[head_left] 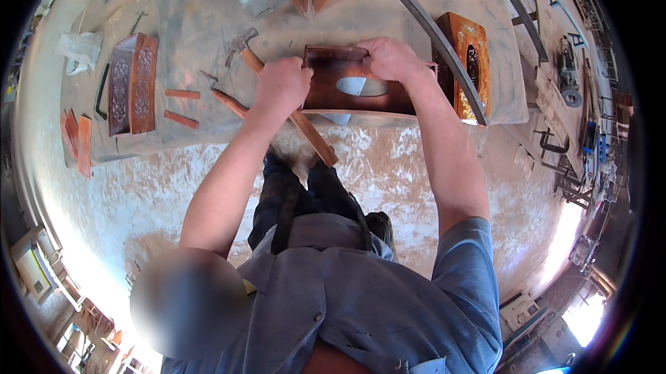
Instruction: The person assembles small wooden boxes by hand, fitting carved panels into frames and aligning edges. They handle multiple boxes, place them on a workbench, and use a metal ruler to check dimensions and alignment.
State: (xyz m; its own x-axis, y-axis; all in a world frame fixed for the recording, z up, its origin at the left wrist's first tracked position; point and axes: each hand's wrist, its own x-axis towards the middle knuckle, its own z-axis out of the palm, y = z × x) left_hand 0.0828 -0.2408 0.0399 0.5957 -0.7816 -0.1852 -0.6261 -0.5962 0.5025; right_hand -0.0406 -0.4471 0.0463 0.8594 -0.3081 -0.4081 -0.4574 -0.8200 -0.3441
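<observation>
A dark reddish-brown wooden box (pixel 320 94) with an oval hole in its panel lies at the near edge of the work table, its inside facing me. Closed at its left end is my left hand (pixel 283 84), with the fingers at the box's corner. My right hand (pixel 390 60) grips the far wall of the box, thumb and fingers bent around it. A hammer (pixel 313 140) lies slantwise beneath my left hand and forearm, its handle sticking out past the table edge. Beside it rests a wooden-handled tool (pixel 230 103), its kind unclear.
Left on the table are a carved wooden box (pixel 133 86), small wood strips (pixel 182 94), flat wood pieces (pixel 84 146) and a crumpled plastic bag (pixel 78 49). An orange-brown carved box (pixel 479 62) stands right, behind a curved grey bar (pixel 444 45). Clamps (pixel 555 144) are at the far right.
</observation>
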